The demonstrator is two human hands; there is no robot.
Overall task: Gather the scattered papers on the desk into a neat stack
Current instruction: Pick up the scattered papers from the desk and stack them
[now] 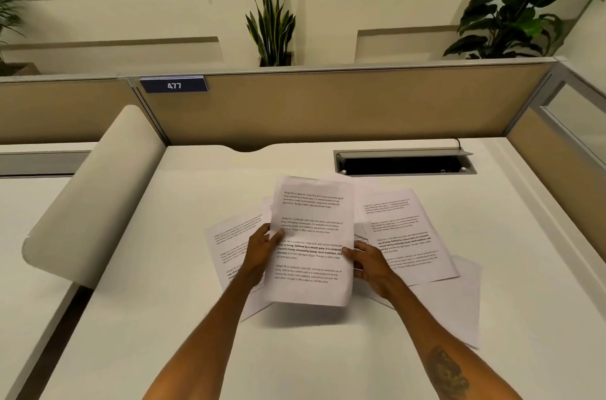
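I hold a printed white sheet [311, 235] upright-tilted above the white desk [183, 268], text facing me. My left hand [262, 252] grips its left edge, thumb on the front. On the right edge, my right hand [367, 263] pinches the same sheet. Under it lie other printed pages: one fanned out to the left [229, 245], one to the right [406, 235], and a blank-looking page [459, 301] at the lower right. Whether the held sheet is one page or more is not visible.
A beige partition wall [328, 108] with a blue tag reading 477 [173, 85] runs along the back. An open cable slot [405, 163] sits behind the papers. A rounded divider panel [95, 196] stands at the left. Plants [272, 22] rise behind the partition.
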